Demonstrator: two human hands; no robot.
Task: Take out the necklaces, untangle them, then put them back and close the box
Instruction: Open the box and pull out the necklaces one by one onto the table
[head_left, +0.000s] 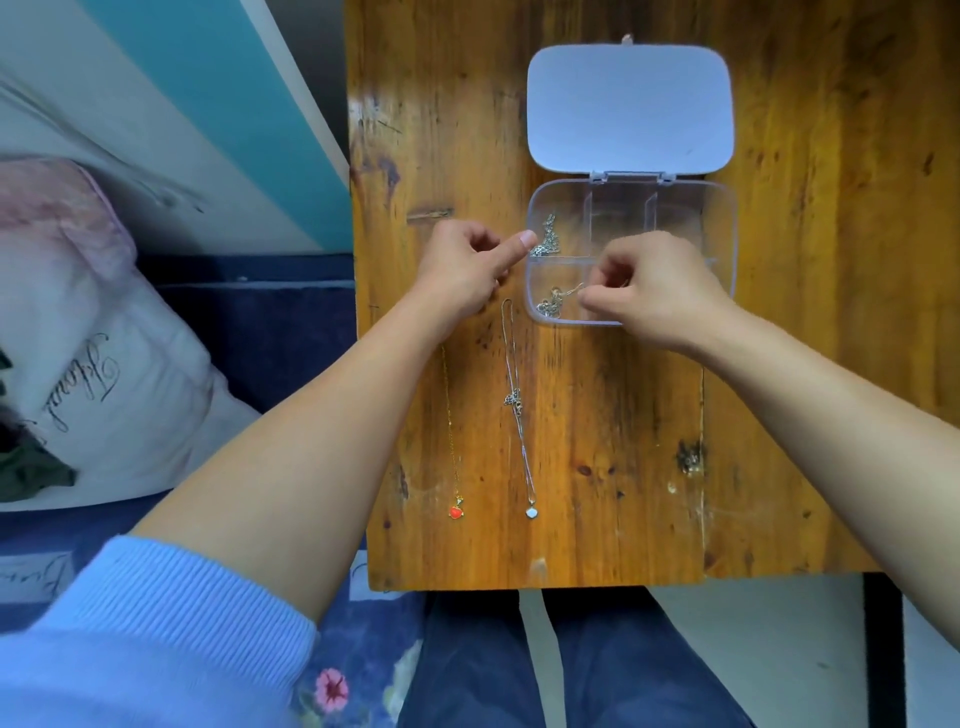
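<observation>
Halfway through putting the necklaces back, I reckon

Clear box (722, 244) sits open on the wooden table (779, 364), lid (628, 106) flipped flat behind it so both hands can get in. My right hand (660, 296) is pinching a silver chain (556, 301) down into the near compartment, and another chain (548, 239) is bunched in the far-left one. My left hand (467, 270) is loosely curled beside the box, thumb out, maybe steadying it. The red-pendant necklace (456, 512) and pale-pendant necklace (530, 512) lie straight and apart, probably so they don't re-tangle
</observation>
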